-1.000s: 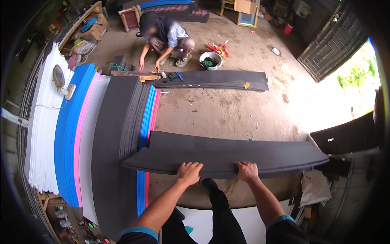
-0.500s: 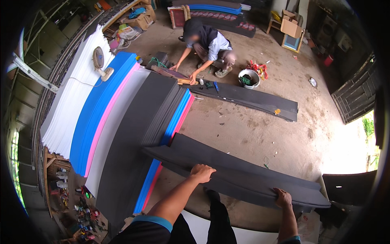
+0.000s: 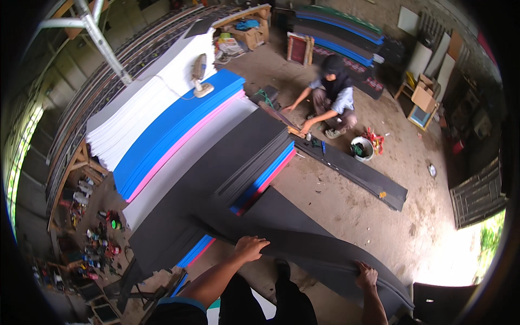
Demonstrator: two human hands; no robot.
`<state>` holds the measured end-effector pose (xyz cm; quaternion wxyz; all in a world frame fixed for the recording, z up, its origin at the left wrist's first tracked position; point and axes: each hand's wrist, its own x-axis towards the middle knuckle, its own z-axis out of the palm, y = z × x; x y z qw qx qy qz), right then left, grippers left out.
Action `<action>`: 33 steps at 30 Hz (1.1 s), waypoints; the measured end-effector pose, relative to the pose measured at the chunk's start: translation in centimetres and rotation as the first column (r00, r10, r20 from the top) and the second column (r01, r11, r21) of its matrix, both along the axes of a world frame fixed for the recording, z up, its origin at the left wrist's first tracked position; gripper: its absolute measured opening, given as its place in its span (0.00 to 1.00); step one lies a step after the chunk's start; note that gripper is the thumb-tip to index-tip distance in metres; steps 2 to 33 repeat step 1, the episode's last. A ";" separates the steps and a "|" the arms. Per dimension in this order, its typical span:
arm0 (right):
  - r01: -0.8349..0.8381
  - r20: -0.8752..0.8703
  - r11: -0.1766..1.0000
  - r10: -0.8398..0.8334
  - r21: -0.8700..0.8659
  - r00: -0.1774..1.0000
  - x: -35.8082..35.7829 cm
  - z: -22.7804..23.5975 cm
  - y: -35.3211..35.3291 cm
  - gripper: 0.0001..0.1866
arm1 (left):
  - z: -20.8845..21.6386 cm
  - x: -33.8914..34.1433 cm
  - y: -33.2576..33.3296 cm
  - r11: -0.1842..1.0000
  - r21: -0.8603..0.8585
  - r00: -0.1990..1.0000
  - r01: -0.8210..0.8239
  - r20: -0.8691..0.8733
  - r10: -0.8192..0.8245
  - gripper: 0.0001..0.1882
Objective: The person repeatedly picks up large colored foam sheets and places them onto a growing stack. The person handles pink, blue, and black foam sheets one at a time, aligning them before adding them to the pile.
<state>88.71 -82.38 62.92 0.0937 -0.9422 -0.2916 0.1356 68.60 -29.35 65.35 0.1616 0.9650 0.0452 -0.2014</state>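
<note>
A long black foam sheet [image 3: 310, 246] stretches across in front of me, sagging between its ends. My left hand [image 3: 251, 249] is closed on its near edge, left of the middle. Toward its right end, my right hand [image 3: 366, 275] grips the same edge, thumb side toward me. The sheet's left end overlaps a stack of black foam sheets [image 3: 189, 187], which lies on blue and red ones. Another dark sheet [image 3: 287, 211] shows beyond the held one. The fingers under the edge are hidden.
Blue sheets [image 3: 179, 127] and white sheets [image 3: 135, 108], with a fan [image 3: 200, 76] on top, stand at the left. A person [image 3: 331, 97] squats beyond, hands on a framed board. A dark strip [image 3: 357, 172] and a white bucket [image 3: 364, 147] are on the floor.
My view has swung, shifting the scene rightward. The black sheet's left end has moved further over the stack, and its right end now bends downward. Both hands keep their grip.
</note>
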 end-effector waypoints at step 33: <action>-0.041 0.019 0.999 0.041 -0.019 0.999 0.5 1.1 1.4 0.37 | 1.1 -1.5 0.5 1.000 0.009 0.999 -0.019 -0.036 0.019 0.34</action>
